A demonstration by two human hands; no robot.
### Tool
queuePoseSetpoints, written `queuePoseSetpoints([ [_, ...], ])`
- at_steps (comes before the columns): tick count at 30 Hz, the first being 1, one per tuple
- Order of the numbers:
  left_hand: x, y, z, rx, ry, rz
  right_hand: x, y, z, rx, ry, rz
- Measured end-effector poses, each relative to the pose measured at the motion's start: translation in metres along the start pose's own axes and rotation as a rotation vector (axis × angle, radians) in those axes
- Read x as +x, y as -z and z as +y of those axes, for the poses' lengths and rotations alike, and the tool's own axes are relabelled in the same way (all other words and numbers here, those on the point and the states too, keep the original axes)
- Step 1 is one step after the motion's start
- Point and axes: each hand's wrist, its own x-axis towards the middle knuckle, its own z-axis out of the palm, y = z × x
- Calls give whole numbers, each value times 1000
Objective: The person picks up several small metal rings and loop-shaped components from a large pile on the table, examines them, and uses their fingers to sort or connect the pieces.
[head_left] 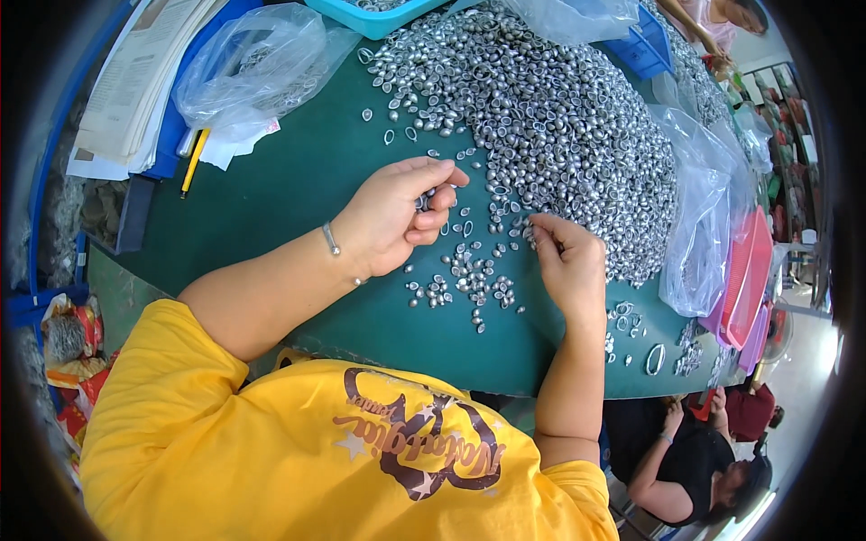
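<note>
Spilling looked like the main risk to us: the left hand (401,216) was curled around a few metal pieces (423,201), and if its fingers slackened, some could drop among the scattered pieces (474,275) between the pile (577,135) and the counter's near edge, blurring those small groups. The right hand (572,261) had its thumb and fingertips drawn together at the pile's left border, and a careless push there might send pieces sliding. Farther right, the loose rings (624,316) and a larger oval ring (655,359) lay near the near edge of the green counter (225,216), where the right forearm (577,379) could sweep them off. The left hand's own fingers hid most of what it held, so we could not count it, nor could we tell whether the right hand gripped a piece. The yellow shirt (271,442) covered part of the near edge, and a clear bag (695,207) blurred the pile's right side.
</note>
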Motion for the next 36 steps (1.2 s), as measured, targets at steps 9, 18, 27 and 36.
queuePoseSetpoints([
  [9,2,-3,1,7,39,30,4,-7,-11,86,138,68],
  [18,3,0,1,5,48,26,2,-14,-18,-100,221,1],
  [27,2,-4,2,7,53,27,0,8,-7,1499,-544,-440],
  [36,2,-1,2,2,50,20,5,14,9,1871,-529,-487],
])
